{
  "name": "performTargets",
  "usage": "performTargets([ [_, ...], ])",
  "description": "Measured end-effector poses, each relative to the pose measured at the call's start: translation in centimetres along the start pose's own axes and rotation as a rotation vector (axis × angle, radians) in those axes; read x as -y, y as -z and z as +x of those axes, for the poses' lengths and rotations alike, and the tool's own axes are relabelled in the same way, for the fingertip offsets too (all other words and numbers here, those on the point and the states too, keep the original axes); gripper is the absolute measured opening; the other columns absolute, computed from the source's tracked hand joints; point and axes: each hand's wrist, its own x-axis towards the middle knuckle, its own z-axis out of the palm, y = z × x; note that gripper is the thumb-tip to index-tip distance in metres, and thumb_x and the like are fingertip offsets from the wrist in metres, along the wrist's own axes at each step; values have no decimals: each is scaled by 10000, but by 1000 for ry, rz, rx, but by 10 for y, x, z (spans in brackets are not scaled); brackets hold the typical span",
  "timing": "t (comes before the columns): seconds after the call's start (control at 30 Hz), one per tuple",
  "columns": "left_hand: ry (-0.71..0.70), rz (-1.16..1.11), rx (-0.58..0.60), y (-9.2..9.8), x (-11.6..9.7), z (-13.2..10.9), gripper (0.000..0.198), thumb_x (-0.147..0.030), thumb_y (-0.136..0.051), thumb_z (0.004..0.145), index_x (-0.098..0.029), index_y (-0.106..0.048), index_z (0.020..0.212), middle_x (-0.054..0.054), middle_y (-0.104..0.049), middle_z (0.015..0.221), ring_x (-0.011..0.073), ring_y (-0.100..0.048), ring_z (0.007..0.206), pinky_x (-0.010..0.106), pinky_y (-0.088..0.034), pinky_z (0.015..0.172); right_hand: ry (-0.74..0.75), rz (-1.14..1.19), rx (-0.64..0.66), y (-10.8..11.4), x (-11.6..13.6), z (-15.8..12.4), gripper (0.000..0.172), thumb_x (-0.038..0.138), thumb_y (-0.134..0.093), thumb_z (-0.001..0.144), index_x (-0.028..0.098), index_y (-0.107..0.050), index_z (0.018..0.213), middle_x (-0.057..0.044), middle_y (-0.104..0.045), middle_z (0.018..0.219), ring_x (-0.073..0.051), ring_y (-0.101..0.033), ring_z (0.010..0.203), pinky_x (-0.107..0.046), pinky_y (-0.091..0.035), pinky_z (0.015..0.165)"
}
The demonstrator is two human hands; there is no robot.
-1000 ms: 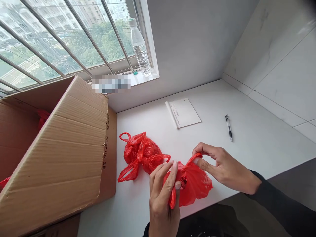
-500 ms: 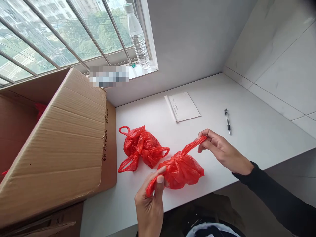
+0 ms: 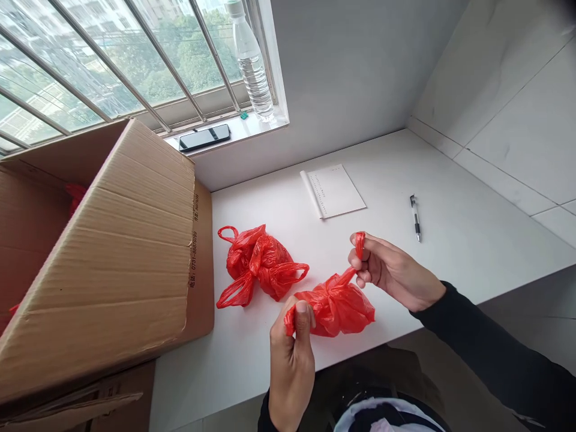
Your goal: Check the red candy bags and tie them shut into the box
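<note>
Right of the ridged, matt cardboard box (image 3: 112, 264), the held bag (image 3: 344, 309) and the red bundle (image 3: 270, 258) are glossy, crinkled plastic; the surface (image 3: 468, 234) looks smooth, the notepad (image 3: 339, 192) matt paper.

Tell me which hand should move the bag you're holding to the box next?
Probably the left hand: it's nearer the cardboard box and pinches one handle of the held bag. The right hand grips the other handle, farther away.

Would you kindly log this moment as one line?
left hand: grips one end of near red bag | right hand: grips its other end | nearby: far red bag, cardboard box | pen: on counter
</note>
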Motion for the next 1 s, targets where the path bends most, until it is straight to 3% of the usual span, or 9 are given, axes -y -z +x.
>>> performTargets([
  [0.07,70,-17,11,2,8,-4,398,-479,-423,1045,-230,-359,741,-21,-357,738,147,-315,675,257,-352,631,-12,32,-66,3,-1,4,214,399,-575,1003,235,-533,872,64,-502,648,-84,-419,531,-197,-463,521],
  [0.17,152,-12,-7,11,18,-10,387,-495,-472,1021,-232,-392,750,-16,-374,752,155,-347,700,257,-383,662,-7,15,-145,10,-5,8,219,377,-600,989,228,-529,846,60,-501,636,-84,-406,537,-185,-441,505],
  [0.27,90,3,-57,18,19,-11,349,-496,-466,1022,-230,-520,803,6,-485,818,171,-477,800,259,-441,762,-10,23,-117,12,-6,9,204,396,-589,998,231,-543,888,21,-613,769,-104,-515,632,-238,-529,642],
  [0.33,47,5,-44,19,19,-7,249,-482,-518,1004,-255,-620,1024,31,-580,986,197,-550,975,292,-464,907,10,30,-80,11,-6,8,163,384,-564,1013,236,-565,946,-4,-659,902,-123,-568,726,-280,-557,735],
  [0.43,38,65,31,17,21,3,400,-442,-597,974,-309,-560,1349,63,-600,1210,238,-553,1158,378,-443,1046,41,6,-53,8,-5,6,143,360,-542,1023,239,-608,1060,-37,-672,1082,-140,-590,817,-322,-569,802],
  [0.73,-194,389,23,4,26,26,422,-312,-528,1017,-357,-559,1436,95,-497,1381,275,-483,1323,471,-467,1076,70,-122,-37,1,-4,9,255,356,-554,1007,266,-617,1237,-54,-596,1296,-188,-608,1041,-405,-545,975],
  [0.83,-213,413,85,4,24,31,413,-217,-509,1010,-342,-585,1396,88,-561,1270,252,-572,1208,433,-522,995,174,-241,-212,1,-8,9,326,307,-564,983,299,-542,1308,-51,-529,1357,-194,-622,1055,-441,-536,1006],
  [0.93,-227,404,95,5,22,32,437,-135,-485,997,-337,-592,1369,72,-576,1193,225,-612,1117,390,-543,930,437,-484,-485,0,-16,0,346,307,-579,977,338,-479,1307,-43,-491,1363,-192,-615,1026,-434,-539,972],
  [1.0,-255,385,111,5,19,30,483,-97,-487,981,-347,-572,1386,70,-571,1210,224,-607,1140,376,-543,927,516,-707,-436,-4,-22,-7,273,334,-563,997,339,-496,1262,-39,-543,1267,-204,-601,1030,-427,-526,952],
])
